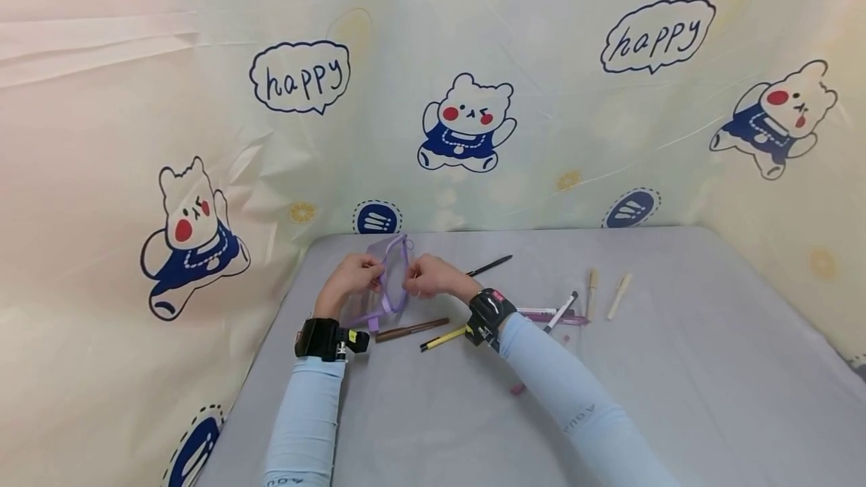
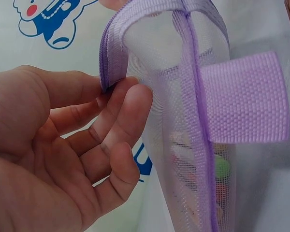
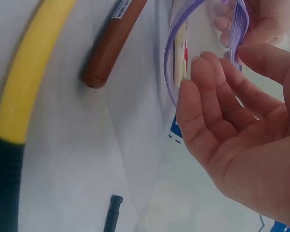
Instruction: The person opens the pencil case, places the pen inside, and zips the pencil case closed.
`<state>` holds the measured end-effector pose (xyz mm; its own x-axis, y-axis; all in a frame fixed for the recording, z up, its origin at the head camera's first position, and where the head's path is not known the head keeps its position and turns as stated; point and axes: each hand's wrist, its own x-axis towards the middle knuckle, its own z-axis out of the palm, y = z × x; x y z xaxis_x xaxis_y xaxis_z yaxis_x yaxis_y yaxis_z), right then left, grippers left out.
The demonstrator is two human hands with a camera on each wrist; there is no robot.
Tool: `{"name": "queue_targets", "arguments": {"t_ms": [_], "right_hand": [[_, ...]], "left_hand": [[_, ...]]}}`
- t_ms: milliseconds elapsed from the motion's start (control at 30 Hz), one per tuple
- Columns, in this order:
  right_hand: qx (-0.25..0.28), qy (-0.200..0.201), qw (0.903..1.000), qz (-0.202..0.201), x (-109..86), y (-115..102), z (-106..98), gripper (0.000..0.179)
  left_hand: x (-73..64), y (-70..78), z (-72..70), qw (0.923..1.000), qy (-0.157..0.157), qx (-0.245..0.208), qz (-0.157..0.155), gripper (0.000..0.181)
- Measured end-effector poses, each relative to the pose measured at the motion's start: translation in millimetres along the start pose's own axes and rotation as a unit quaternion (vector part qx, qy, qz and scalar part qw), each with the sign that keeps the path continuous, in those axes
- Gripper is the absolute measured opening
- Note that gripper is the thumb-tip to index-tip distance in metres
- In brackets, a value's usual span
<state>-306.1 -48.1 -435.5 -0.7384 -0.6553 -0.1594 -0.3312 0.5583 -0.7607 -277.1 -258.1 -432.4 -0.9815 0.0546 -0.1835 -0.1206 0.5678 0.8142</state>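
A mesh zip pouch (image 1: 395, 280) with purple trim is held partly upright at the far left of the table, its mouth spread apart. My left hand (image 1: 355, 273) pinches the zip edge on one side between thumb and fingers. Across the mouth, my right hand (image 1: 433, 276) pinches the opposite zip edge; the right wrist view shows its thumb and fingers around the purple zip tape (image 3: 239, 34). In the left wrist view, a green item (image 2: 222, 166) and other coloured things show through the mesh. A purple webbing tab (image 2: 246, 99) sticks out from the pouch's seam.
A brown pen (image 1: 413, 330) and a yellow pen with a black end (image 1: 443, 340) lie near the pouch. Beyond my right wrist is a black pen (image 1: 492, 264). Further right lie purple pens (image 1: 575, 319), a white pen (image 1: 560, 312) and two cream pens (image 1: 591, 295).
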Motion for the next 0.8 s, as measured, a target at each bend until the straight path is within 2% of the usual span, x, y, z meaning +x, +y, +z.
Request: {"name": "queue_targets", "arguments": {"t_ms": [200, 500, 667, 800], "right_hand": [[-0.062, -0.026, 0.9974, -0.027, -9.0, 0.0, 1.6, 0.011], [-0.158, -0.056, 0.9837, -0.067, -8.2, -3.2, 9.7, 0.011], [-0.181, -0.097, 0.9770, -0.058, -11.9, -5.4, 18.1, 0.012], [-0.181, -0.111, 0.9765, -0.040, -14.4, -6.8, 21.2, 0.012]], "left_hand": [[0.9, 0.1, 0.0, 0.9999, -0.003, 0.012, -0.001, 0.030], [0.7, 0.4, 0.8, 0.9998, -0.004, 0.020, 0.004, 0.029], [0.9, -1.7, 1.8, 0.9998, -0.002, 0.020, 0.001, 0.029], [3.5, -1.8, 2.2, 0.9995, 0.001, 0.029, 0.008, 0.029]]}}
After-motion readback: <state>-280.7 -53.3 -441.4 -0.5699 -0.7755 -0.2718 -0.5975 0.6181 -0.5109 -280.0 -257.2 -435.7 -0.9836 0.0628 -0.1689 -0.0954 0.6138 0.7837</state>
